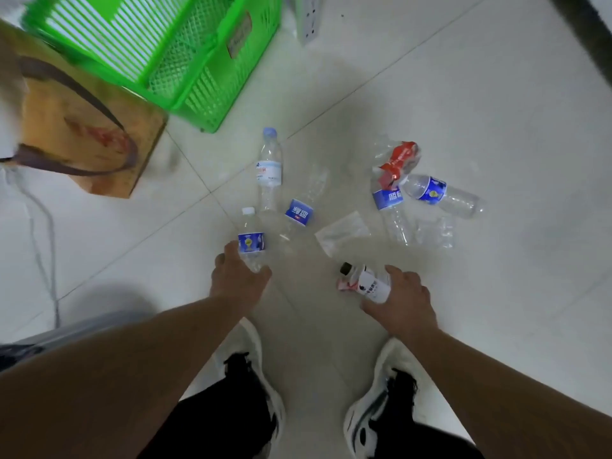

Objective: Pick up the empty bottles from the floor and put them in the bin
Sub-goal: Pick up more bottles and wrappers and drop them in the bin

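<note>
White tiled floor (463,94), bottles scattered across it. Left hand (236,276) has its fingers curled round a small clear bottle with blue label (250,241), white cap pointing away from the person. Right hand (402,298) grips a white bottle with black cap (367,281), cap pointing left. Just beyond the left hand: a tall clear bottle with pale label (270,168) and a crushed bottle with blue label (299,212). Flat clear plastic piece (342,231) lies between the two groups. Right cluster: red-label crushed bottle (399,160), touching a blue-label bottle (430,192) and another blue-label bottle (390,207). Green plastic crate (172,58) stands top left, well apart from the hands; brown paper bag (82,134) just beside it. Person's white shoes (390,376) at the bottom.
</note>
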`<state>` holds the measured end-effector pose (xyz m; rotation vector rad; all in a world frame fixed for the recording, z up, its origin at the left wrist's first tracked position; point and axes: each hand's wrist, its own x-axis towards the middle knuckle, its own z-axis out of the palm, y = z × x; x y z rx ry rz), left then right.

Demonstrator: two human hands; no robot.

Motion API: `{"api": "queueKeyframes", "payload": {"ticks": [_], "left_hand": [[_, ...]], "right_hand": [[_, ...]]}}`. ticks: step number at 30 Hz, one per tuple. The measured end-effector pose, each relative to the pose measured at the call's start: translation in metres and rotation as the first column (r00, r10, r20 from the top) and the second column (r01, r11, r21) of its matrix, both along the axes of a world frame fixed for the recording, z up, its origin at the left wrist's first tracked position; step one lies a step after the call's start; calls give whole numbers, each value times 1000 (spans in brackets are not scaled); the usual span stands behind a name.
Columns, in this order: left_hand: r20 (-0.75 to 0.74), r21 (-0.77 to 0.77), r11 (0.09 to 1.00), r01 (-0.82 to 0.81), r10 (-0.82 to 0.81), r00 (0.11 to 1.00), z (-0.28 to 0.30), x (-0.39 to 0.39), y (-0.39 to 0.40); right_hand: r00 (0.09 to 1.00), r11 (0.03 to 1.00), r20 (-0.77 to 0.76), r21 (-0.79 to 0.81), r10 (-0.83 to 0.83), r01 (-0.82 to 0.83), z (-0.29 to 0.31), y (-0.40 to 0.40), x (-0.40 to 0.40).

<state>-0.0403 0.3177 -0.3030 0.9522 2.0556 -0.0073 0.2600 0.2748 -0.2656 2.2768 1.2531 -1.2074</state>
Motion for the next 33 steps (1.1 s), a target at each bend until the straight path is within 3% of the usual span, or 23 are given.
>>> {"api": "queueKeyframes", "payload": {"ticks": [5, 9, 14, 20, 28, 33], "left_hand": [[-70, 51, 991, -121, 124, 990, -109, 4, 1], [-65, 98, 982, -164, 171, 983, -108, -1, -5], [-13, 89, 978, -186, 188, 982, -17, -9, -21], [31, 109, 964, -244, 242, 970, 124, -18, -37], [182, 181, 848, -497, 468, 865, 252, -27, -71], [189, 236, 749, -619, 590, 785, 294, -50, -125]], "right_hand": [[945, 957, 160, 4, 286, -290, -111, -14, 5], [922, 932, 204, 86, 328, -351, -111, -31, -12], [983, 971, 64, 157, 172, -180, -20, -27, -21], [995, 979, -75, 198, 61, -45, 112, 9, -26], [983, 971, -159, 232, 96, -58, 242, 45, -30], [944, 941, -194, 263, 266, -211, 281, 48, -56]]}}
